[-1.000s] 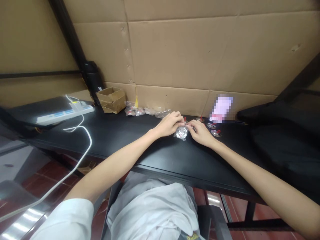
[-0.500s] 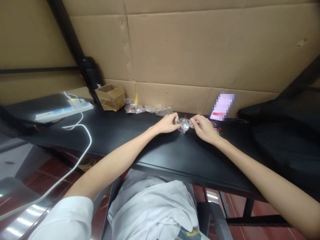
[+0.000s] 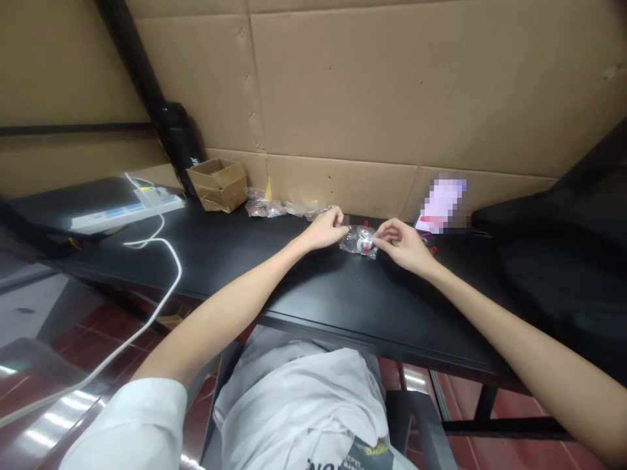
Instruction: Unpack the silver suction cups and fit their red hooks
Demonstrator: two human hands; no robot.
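A small clear plastic bag point(image 3: 350, 244) is stretched between my hands, just above or on the black tabletop. Inside it, or against it, shows a small round white-and-red item point(image 3: 365, 245); its kind is too small to make out. My left hand point(image 3: 324, 230) pinches the bag's left edge between thumb and finger. At the other edge, the thumb and forefinger of my right hand point(image 3: 402, 246) are closed on the plastic. A small red loop point(image 3: 366, 224) stands just behind the bag, and another red loop point(image 3: 433, 250) lies partly hidden past my right hand.
Several bagged items point(image 3: 264, 207) lie along the cardboard wall point(image 3: 372, 98), beside an open cardboard box point(image 3: 220, 189). A black bottle point(image 3: 181, 140), a white power strip point(image 3: 117, 214) and its cable are left. A blurred phone point(image 3: 441, 205) leans at the back; a black bag point(image 3: 553, 261) is right.
The plastic bag, bunched between my hands before, is now spread out wider and flatter. My right hand's fingers have shifted to its edge, and the white-and-red item faces up more plainly.
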